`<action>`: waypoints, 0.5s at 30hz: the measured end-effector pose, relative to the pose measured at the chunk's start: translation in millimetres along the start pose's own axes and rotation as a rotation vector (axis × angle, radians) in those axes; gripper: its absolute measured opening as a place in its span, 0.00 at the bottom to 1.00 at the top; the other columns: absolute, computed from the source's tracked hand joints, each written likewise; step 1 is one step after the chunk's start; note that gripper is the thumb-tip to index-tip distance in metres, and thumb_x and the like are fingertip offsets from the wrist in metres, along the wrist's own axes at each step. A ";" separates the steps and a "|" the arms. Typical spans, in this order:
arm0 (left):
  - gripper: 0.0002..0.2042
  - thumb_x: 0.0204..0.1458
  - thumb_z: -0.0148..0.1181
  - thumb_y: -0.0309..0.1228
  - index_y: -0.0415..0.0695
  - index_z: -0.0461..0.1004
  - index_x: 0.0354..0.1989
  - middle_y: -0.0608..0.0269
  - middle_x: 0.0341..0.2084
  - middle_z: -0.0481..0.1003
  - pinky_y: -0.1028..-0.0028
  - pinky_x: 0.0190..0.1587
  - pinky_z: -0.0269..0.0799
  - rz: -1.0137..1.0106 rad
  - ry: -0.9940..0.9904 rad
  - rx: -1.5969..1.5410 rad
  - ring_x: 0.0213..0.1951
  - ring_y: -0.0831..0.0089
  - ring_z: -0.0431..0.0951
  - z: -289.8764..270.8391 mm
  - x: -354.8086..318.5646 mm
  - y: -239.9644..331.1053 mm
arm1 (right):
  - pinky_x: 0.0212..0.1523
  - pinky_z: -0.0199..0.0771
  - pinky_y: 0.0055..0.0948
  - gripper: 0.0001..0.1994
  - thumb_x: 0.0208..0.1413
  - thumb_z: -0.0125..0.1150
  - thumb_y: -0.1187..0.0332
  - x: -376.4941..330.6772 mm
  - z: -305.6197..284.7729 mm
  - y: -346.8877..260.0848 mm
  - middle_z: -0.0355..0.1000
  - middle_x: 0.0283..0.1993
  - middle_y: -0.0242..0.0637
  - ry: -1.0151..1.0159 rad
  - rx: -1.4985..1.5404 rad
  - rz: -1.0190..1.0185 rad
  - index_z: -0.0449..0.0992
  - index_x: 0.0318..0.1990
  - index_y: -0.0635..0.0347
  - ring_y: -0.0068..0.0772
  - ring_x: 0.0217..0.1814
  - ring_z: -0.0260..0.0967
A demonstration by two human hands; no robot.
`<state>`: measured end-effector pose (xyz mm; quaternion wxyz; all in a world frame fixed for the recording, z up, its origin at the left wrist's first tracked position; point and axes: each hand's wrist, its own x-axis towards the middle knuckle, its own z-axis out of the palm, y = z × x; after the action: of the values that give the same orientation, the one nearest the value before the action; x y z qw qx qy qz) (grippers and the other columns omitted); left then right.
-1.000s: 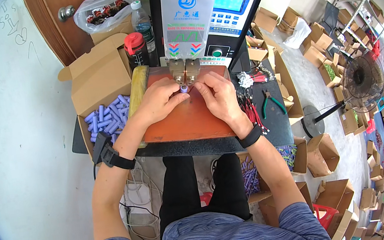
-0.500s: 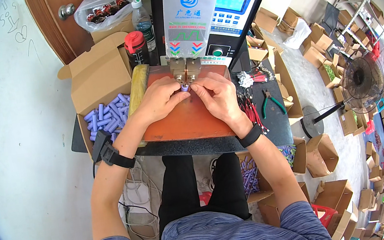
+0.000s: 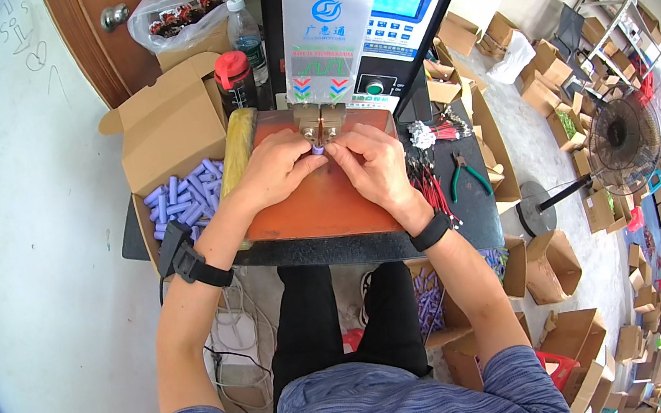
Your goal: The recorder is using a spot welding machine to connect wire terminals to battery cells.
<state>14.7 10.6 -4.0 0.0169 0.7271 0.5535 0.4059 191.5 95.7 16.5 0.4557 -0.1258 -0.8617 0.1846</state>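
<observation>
Under the metal electrodes (image 3: 320,122) of a spot welding machine (image 3: 331,41), I hold a small purple cylindrical battery cell (image 3: 318,149) with its end toward the tips. My left hand (image 3: 283,167) pinches it from the left, thumb and forefinger closed. From the right, my right hand (image 3: 371,163) closes its thumb and fingertips at the cell. Most of the cell is hidden by my fingers, and any small strip on it is too small to make out. Both hands are over the orange-brown work plate (image 3: 315,219).
An open carton (image 3: 173,136) of purple cells stands left, beside a yellow padded roll (image 3: 242,147). A red-lidded bottle (image 3: 234,80) and a clear bottle (image 3: 246,37) stand behind. At right lie red-and-black wire leads (image 3: 432,188) and green-handled pliers (image 3: 468,176). A fan (image 3: 621,136) stands farther right.
Both hands stay at the electrodes with the cell between them. The view has shifted very slightly; nothing else has visibly moved.
</observation>
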 end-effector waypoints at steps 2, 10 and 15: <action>0.11 0.54 0.59 0.37 0.40 0.74 0.33 0.52 0.27 0.73 0.58 0.37 0.66 0.005 0.005 -0.015 0.35 0.50 0.73 0.6 0.2 -0.7 | 0.29 0.70 0.36 0.04 0.51 0.64 0.70 0.1 0.4 -0.4 0.71 0.25 0.36 -0.001 -0.002 0.001 0.77 0.28 0.60 0.41 0.28 0.71; 0.11 0.54 0.57 0.37 0.40 0.74 0.32 0.51 0.28 0.74 0.56 0.38 0.66 0.021 0.000 -0.022 0.36 0.49 0.73 -1.9 4.1 -5.0 | 0.30 0.71 0.37 0.03 0.50 0.64 0.71 3.8 1.1 3.2 0.71 0.25 0.38 -0.021 -0.010 -0.006 0.77 0.28 0.60 0.43 0.29 0.71; 0.12 0.52 0.59 0.37 0.38 0.73 0.30 0.47 0.26 0.73 0.57 0.36 0.67 0.045 0.015 -0.023 0.32 0.47 0.72 -3.4 1.7 -6.4 | 0.31 0.72 0.39 0.02 0.50 0.63 0.73 3.9 2.3 1.9 0.72 0.27 0.41 0.009 0.052 -0.051 0.77 0.29 0.60 0.47 0.30 0.71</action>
<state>7.7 13.0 -3.8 0.0120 0.7361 0.5322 0.4180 187.6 98.5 17.3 0.4674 -0.0929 -0.8573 0.1947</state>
